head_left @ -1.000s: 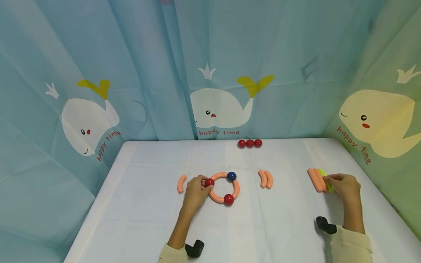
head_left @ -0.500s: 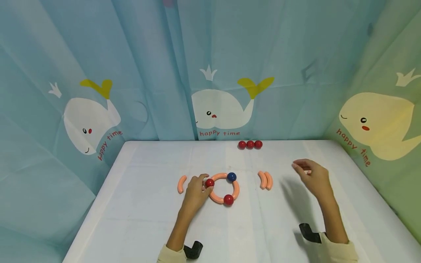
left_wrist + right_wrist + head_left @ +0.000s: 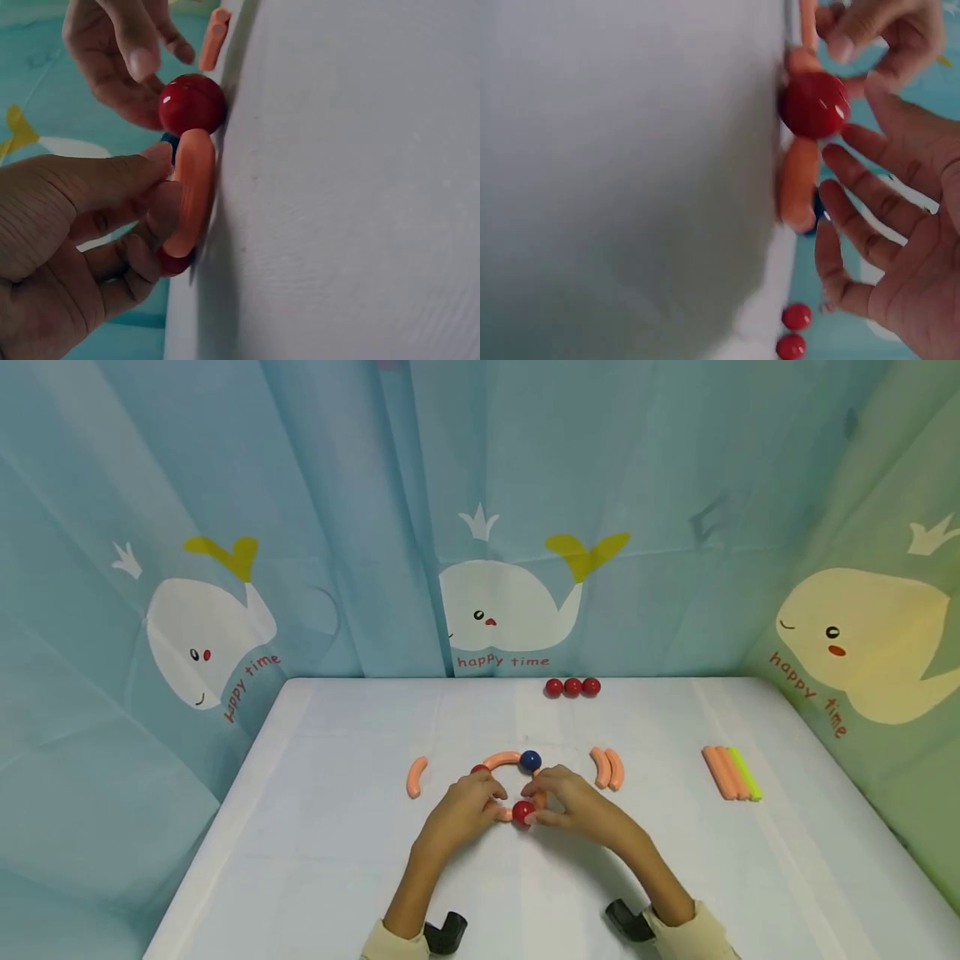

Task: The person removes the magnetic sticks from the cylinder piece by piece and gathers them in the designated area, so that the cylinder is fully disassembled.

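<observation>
Right hand (image 3: 577,806) has swung inward to near red ball (image 3: 522,812), grip loose, fingers spread. I pinch orange arc (image 3: 196,191) with left hand (image 3: 465,806), likely to keep ring (image 3: 502,759) steady; it lies on table (image 3: 300,877) between loose curved pieces (image 3: 600,768).

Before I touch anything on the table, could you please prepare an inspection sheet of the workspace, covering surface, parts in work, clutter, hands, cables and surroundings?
Surface: white table, faint creases.
Parts in work: ring of curved orange pieces with a blue ball, left red ball and front red ball; partly hidden by the hands.
Clutter: loose parts only: three red balls, single curved piece, two curved pieces, two orange sticks, green stick.
Hands: left hand pinches the ring's lower-left piece; right hand is at the front red ball, fingers spread, contact unclear.
Cables: nothing seen.
Surroundings: blue-green curtain printed with whales.
</observation>
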Motion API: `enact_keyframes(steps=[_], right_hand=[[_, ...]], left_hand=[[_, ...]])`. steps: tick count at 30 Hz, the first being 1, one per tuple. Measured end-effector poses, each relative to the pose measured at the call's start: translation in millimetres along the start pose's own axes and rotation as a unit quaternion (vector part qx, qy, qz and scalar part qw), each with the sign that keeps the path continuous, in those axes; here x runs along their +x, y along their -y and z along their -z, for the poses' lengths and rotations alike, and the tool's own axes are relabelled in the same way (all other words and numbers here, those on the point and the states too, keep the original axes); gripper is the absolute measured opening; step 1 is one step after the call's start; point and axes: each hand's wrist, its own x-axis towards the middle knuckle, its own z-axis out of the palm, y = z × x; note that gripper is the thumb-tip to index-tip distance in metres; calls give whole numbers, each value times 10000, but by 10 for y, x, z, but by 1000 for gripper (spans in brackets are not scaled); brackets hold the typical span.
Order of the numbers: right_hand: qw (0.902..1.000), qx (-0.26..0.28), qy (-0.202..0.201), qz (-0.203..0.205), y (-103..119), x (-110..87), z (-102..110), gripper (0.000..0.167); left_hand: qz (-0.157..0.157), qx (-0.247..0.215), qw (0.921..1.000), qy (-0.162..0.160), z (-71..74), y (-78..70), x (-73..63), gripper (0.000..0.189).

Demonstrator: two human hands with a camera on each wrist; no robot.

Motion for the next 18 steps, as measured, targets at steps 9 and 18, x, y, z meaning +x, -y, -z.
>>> enact_keyframes(steps=[9,18], right_hand=[[9999,-51,-87,81,18,74,-175,24],[9999,71,8,-109,27,81,-165,25]], left_hand=[[137,98,9996,213,-61,-11,5,9],[98,-35,9997,223,-88,15,17,10]])
